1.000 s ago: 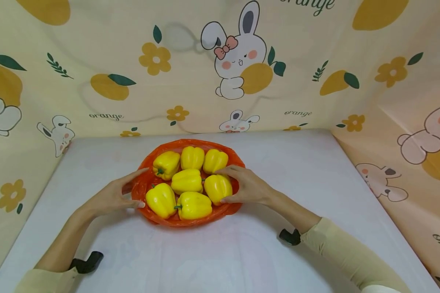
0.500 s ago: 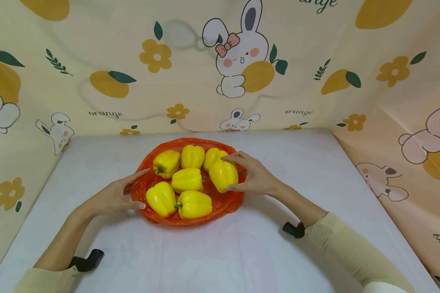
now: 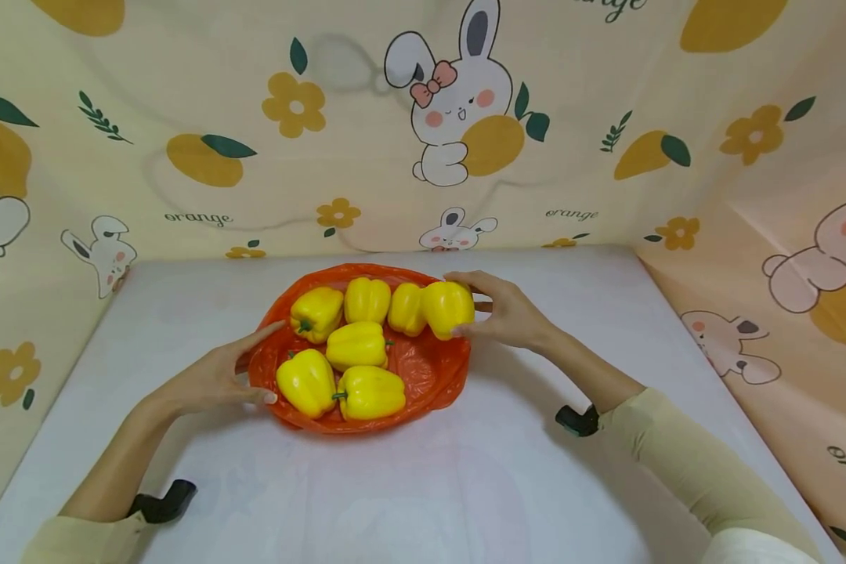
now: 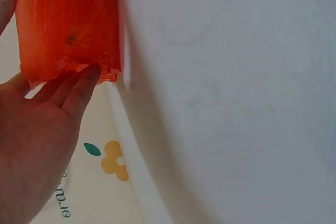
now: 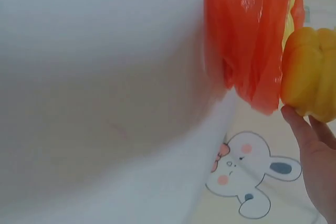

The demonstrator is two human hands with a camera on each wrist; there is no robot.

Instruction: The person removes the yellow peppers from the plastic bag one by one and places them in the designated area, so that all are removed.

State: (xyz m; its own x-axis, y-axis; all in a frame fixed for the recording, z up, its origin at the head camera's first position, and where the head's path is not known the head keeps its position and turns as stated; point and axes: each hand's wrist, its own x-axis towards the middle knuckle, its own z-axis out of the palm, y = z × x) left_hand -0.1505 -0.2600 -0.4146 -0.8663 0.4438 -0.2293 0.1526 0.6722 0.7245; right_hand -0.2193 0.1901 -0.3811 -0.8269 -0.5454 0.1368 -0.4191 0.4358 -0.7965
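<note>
Nearest to the view, two beige sleeves (image 3: 88,540) are seen, and by each wrist a black piece (image 3: 576,421) is placed. A little farther, the white table (image 3: 366,493) is reached, and on it a red bag (image 3: 419,376), spread wide like a round basket, is set. By the left hand (image 3: 207,380) the left side of this bag is touched; its thumb and fingers are spread wide, and no pepper is held there. In the left wrist view, the fingertips are seen against the red plastic.

By the right hand (image 3: 507,309) one yellow pepper (image 3: 448,309) is held, pinched between the thumb and the fingers, at the far right edge of the bag. Half a second ago it was held more to the middle, and one second ago it was seen lower, among the others. Now the bag floor is left bare at its right side, so this pepper is judged to be lifted from its place, though not yet carried clear of the rim. Whether the pepper behind it is touched cannot be told. Six other peppers (image 3: 357,346) are found inside the bag, in places not changed. Farthest, a cloth (image 3: 571,70) printed with rabbits and flowers is hung
</note>
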